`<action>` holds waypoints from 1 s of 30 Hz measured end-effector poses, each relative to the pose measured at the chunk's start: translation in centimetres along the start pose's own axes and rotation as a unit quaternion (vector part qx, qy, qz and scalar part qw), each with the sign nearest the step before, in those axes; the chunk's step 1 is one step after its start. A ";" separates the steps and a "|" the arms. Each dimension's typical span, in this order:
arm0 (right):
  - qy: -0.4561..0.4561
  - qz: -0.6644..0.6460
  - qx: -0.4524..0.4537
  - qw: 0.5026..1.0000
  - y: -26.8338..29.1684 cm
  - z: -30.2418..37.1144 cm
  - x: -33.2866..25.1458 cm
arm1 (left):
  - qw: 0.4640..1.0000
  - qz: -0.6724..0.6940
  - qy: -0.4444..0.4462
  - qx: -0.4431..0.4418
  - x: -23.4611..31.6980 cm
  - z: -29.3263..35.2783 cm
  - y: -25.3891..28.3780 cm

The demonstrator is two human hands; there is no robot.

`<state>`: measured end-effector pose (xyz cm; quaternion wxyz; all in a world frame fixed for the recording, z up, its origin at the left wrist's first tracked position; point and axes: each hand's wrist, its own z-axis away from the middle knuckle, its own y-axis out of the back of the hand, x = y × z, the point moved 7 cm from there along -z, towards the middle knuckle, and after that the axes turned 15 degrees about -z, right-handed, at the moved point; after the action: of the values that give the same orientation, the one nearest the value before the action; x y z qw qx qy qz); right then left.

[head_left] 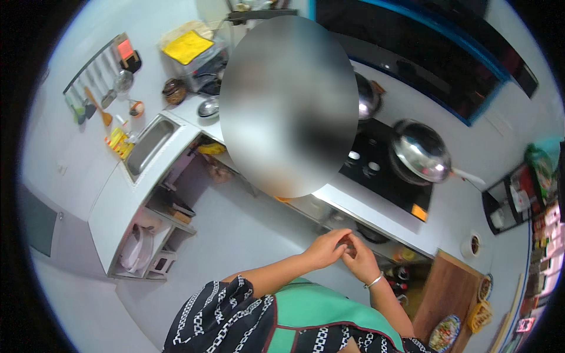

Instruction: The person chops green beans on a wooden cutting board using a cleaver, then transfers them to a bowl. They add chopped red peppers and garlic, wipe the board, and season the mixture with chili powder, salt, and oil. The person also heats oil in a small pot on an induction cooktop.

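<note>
Both my hands are raised before my green apron [329, 303], above the floor and close to the counter's front edge. My left hand [325, 249] is bent, its fingertips meeting those of my right hand [361, 262]. The fingers of each are curled and pressed together, and whatever may lie between them is too small or hidden to make out. A light bracelet [374, 281] circles my right wrist. Just beyond the hands runs the white counter [368, 209] with open shelves under it.
A lidded wok [421, 150] stands on the black hob [406, 197], its handle pointing right. At right, a wooden board [441, 285] lies near a plate of food [445, 333] and a small cup [471, 245]. Left is a sink [152, 147]. A blurred oval hides the middle.
</note>
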<state>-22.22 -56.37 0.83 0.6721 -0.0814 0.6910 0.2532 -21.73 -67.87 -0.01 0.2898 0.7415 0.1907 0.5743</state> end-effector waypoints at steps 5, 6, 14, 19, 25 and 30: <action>0.008 -0.075 -0.080 0.994 -19.9 -10.8 -2.4 | 0.992 0.001 0.127 -0.017 -16.1 5.7 15.2; 0.011 -0.065 -0.112 0.992 -22.9 -12.5 -3.8 | 0.989 0.016 0.150 0.006 -18.0 7.2 18.2; 0.026 0.014 -0.227 0.973 -36.1 -31.0 -9.0 | 0.956 0.085 0.236 0.150 -31.7 7.9 34.9; -0.014 -0.181 -0.175 0.968 -43.2 -48.3 -3.9 | 0.931 0.097 0.293 0.194 -43.7 4.6 44.4; -0.219 -0.259 -0.071 0.938 -50.2 -66.4 -0.5 | 0.876 0.099 0.409 0.237 -59.1 -0.8 57.2; -0.245 -0.238 -0.005 0.940 -52.0 -75.7 0.4 | 0.866 0.057 0.416 0.271 -72.6 -7.7 63.2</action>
<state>-65.89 -135.70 -14.45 0.8608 -0.1821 0.4642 0.1017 -51.71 -158.95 -11.45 -0.0620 0.4926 0.3989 0.7709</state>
